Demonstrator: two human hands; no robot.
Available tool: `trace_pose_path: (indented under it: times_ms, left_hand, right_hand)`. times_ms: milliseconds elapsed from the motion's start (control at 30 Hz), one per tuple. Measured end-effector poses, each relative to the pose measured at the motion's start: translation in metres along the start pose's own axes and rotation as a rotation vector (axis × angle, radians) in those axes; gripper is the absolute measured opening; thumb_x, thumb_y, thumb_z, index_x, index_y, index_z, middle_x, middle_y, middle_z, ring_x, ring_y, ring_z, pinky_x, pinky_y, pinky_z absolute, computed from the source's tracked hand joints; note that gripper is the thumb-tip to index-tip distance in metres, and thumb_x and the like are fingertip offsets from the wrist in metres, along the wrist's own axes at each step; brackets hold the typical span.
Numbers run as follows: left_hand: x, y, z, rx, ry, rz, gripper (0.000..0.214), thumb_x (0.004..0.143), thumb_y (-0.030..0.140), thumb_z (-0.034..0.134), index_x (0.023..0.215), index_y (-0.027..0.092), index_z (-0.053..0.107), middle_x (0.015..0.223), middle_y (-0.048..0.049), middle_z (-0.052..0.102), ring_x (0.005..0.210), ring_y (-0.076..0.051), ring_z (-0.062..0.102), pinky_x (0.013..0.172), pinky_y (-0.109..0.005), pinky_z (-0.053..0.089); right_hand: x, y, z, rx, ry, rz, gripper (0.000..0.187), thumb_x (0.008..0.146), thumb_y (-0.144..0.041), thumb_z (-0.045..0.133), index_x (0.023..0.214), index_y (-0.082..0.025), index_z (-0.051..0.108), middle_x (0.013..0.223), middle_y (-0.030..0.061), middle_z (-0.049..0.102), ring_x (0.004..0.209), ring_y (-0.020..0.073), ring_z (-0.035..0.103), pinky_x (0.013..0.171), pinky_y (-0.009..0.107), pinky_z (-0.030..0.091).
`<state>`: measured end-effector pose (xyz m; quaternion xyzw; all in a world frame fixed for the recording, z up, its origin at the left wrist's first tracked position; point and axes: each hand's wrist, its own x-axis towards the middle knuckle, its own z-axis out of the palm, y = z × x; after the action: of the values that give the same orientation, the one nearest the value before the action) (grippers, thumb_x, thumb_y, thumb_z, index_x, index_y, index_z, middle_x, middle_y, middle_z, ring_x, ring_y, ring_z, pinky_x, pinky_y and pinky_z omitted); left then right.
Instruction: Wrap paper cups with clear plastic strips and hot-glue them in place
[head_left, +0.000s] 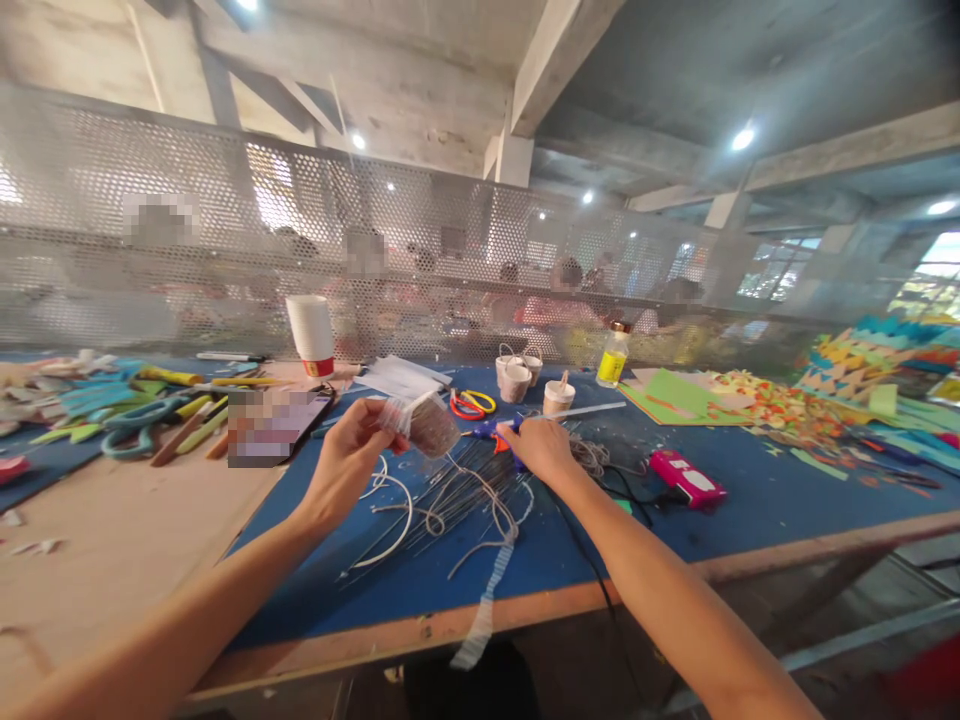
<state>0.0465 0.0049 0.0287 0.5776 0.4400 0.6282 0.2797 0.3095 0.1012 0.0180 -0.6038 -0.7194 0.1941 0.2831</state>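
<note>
Pinched in the fingers of my left hand (361,440) is a small cup (429,425), tipped on its side, its white end toward the hand and its brownish wrapped side toward the right. My right hand (541,450) is wrapped round a blue glue gun (486,428) with an orange trigger. The gun's tip points left at the cup, and I cannot tell whether they touch. Below both hands lie loose grey cord (499,500), a white cord loop (409,520) and several thin dark wires (427,535). A striped strip (480,630) hangs over the table's front edge.
Wrapped little cups (514,383), a stack of white paper cups (309,330), scissors (472,404) and a yellow-labelled bottle (613,358) stand or lie toward the back. A phone (300,425) is left; a pink box (686,480) with a cable is right. A perforated metal screen (442,230) rises behind.
</note>
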Motion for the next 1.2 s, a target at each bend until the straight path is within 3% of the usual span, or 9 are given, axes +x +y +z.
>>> trace_pose_path:
  times_ms: [67,133,267,400,467,600,733,833,1200]
  left_hand:
    - [0.0,0.001,0.001,0.019,-0.004,0.006,0.013,0.082,0.021,0.064,0.094,0.018,0.059,0.071,0.0015,0.069,0.067,-0.015,0.065,0.07,-0.029,0.051]
    - [-0.001,0.001,0.002,0.027,-0.009,0.003,0.016,0.082,0.025,0.067,0.095,0.018,0.058,0.072,0.0012,0.069,0.066,-0.015,0.066,0.069,-0.029,0.051]
    - [-0.004,0.0,0.004,0.029,-0.008,0.019,0.023,0.081,0.03,0.073,0.093,0.019,0.057,0.077,0.0009,0.067,0.068,-0.015,0.065,0.067,-0.027,0.051]
    - [-0.006,-0.007,0.004,0.031,-0.008,0.114,0.024,0.078,0.025,0.073,0.094,0.02,0.057,0.083,0.0014,0.066,0.074,-0.015,0.064,0.068,-0.026,0.049]
    - [-0.006,-0.01,0.003,0.077,0.007,0.148,0.023,0.076,0.022,0.072,0.094,0.021,0.057,0.086,0.0015,0.066,0.076,-0.015,0.063,0.069,-0.026,0.049]
    - [-0.007,-0.011,0.002,0.172,0.043,0.17,0.025,0.074,0.02,0.069,0.096,0.022,0.058,0.089,0.0004,0.067,0.076,-0.017,0.064,0.069,-0.028,0.05]
    - [-0.006,-0.009,0.003,0.173,0.023,0.15,0.024,0.077,0.023,0.069,0.098,0.022,0.057,0.091,0.0002,0.067,0.078,-0.017,0.067,0.074,-0.03,0.053]
    - [-0.005,-0.009,0.002,0.172,0.026,0.147,0.022,0.081,0.026,0.07,0.097,0.022,0.056,0.087,0.0005,0.067,0.075,-0.016,0.067,0.072,-0.029,0.053]
    - [-0.006,-0.012,0.001,0.182,0.003,0.135,0.019,0.086,0.034,0.069,0.096,0.022,0.057,0.079,0.001,0.066,0.066,-0.015,0.067,0.062,-0.026,0.051]
  right_hand:
    - [-0.007,-0.008,-0.006,-0.058,0.077,-0.069,0.027,0.094,-0.039,0.06,0.082,-0.015,0.067,0.11,0.023,0.072,0.118,0.0367,0.063,0.097,0.046,0.045]
    - [-0.017,-0.023,-0.011,-0.071,0.128,-0.192,0.021,0.098,-0.037,0.055,0.098,-0.019,0.067,0.115,0.015,0.072,0.112,0.0292,0.066,0.095,0.041,0.046]
    - [-0.046,-0.068,-0.011,0.097,0.208,-0.664,0.023,0.1,-0.043,0.054,0.11,-0.023,0.062,0.098,0.0039,0.072,0.078,0.015,0.067,0.075,0.027,0.051]
    - [-0.069,-0.11,-0.003,-0.009,0.253,-0.917,0.033,0.099,-0.046,0.056,0.123,-0.023,0.06,0.103,0.0064,0.069,0.096,0.0196,0.064,0.089,0.032,0.05]
    - [-0.072,-0.121,0.002,-0.12,0.291,-0.946,0.033,0.101,-0.044,0.053,0.124,-0.022,0.061,0.11,0.0092,0.068,0.105,0.0234,0.06,0.095,0.037,0.048]
    - [-0.067,-0.127,0.014,-0.266,0.356,-0.914,0.032,0.098,-0.047,0.057,0.114,-0.02,0.063,0.108,0.0109,0.067,0.105,0.029,0.058,0.091,0.044,0.045]
    - [-0.066,-0.126,0.021,-0.302,0.393,-0.889,0.014,0.098,-0.028,0.056,0.107,-0.019,0.061,0.104,0.0098,0.069,0.102,0.0286,0.059,0.089,0.045,0.042]
    - [-0.066,-0.123,0.02,-0.247,0.398,-0.884,0.013,0.099,-0.018,0.05,0.108,-0.02,0.059,0.103,0.0085,0.07,0.1,0.0263,0.06,0.089,0.043,0.041]
    - [-0.046,-0.101,-0.006,0.074,0.376,-0.769,0.013,0.098,-0.019,0.054,0.108,-0.021,0.061,0.102,0.0061,0.07,0.097,0.0206,0.066,0.092,0.037,0.048]
